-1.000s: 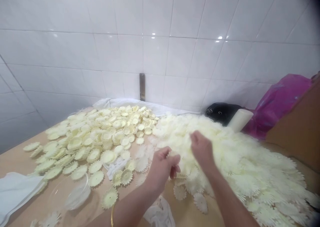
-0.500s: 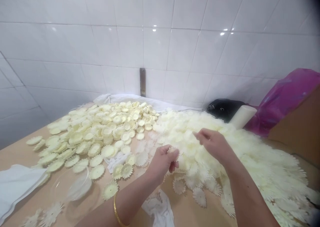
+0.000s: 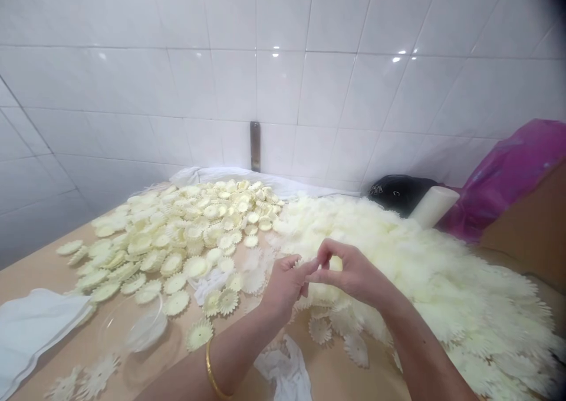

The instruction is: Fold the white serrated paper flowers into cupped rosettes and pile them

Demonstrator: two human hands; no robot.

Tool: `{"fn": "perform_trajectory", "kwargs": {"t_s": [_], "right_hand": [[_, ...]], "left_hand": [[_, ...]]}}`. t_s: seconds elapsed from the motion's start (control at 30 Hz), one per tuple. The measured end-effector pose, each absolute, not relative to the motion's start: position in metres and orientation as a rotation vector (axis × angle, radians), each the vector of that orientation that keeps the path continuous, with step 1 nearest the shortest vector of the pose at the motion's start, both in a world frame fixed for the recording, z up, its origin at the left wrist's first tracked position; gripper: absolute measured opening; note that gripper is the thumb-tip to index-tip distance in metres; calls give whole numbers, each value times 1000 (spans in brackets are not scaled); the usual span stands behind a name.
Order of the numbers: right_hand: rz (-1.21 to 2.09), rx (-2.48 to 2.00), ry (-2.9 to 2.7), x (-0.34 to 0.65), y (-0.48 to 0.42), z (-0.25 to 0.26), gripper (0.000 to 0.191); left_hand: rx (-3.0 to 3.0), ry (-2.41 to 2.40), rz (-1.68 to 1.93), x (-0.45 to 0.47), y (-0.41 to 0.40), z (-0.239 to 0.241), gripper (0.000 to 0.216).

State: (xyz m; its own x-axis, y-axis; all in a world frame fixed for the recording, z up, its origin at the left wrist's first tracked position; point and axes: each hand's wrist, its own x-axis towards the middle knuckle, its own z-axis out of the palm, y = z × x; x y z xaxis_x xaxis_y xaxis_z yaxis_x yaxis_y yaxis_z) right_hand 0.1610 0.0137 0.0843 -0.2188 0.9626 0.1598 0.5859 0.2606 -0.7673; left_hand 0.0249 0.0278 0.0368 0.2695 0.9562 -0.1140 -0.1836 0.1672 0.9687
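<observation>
My left hand (image 3: 285, 283) is closed, and a pale, toothed-edge flower piece, mostly hidden, shows between its thumb and fingers. From the right, my right hand (image 3: 347, 268) meets it with thumb and forefinger pinched at the left fingertips; what lies in that pinch is too small to make out. Behind and beneath the right hand spreads a heap of thin, cream, frilly-edged petal discs (image 3: 442, 277). To the left of my hands is a pile of stacked cream flower pieces (image 3: 174, 283) with toothed rims. A gold bangle (image 3: 212, 371) circles my left wrist.
On the table (image 3: 336, 371) stands a clear bowl (image 3: 145, 330) with whitish contents. White cloths lie at the left (image 3: 39, 330) and front (image 3: 289, 371). At the back right are a black bag (image 3: 398, 191), a white roll (image 3: 433, 206) and a purple plastic bag (image 3: 508, 165). A tiled wall (image 3: 283, 82) rises behind.
My right hand has moved left and down from above the petal heap to the fingertips of my left hand. The left hand stays nearly in place. The view has shifted slightly.
</observation>
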Motion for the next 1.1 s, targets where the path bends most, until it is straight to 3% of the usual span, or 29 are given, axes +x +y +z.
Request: {"fn": "perform_trajectory", "kwargs": {"t_s": [0.2, 0.47, 0.63, 1.1], "right_hand": [[991, -1222, -1872, 157, 18, 81, 16], [732, -1294, -1854, 164, 26, 75, 13], [814, -1250, -1786, 168, 27, 74, 13], [940, -1170, -1958, 163, 22, 78, 9]], "left_hand": [[1065, 869, 936, 24, 30, 35, 44], [934, 676, 847, 23, 31, 41, 34], [882, 612, 817, 22, 32, 42, 24], [1000, 950, 1060, 19, 37, 36, 37]]}}
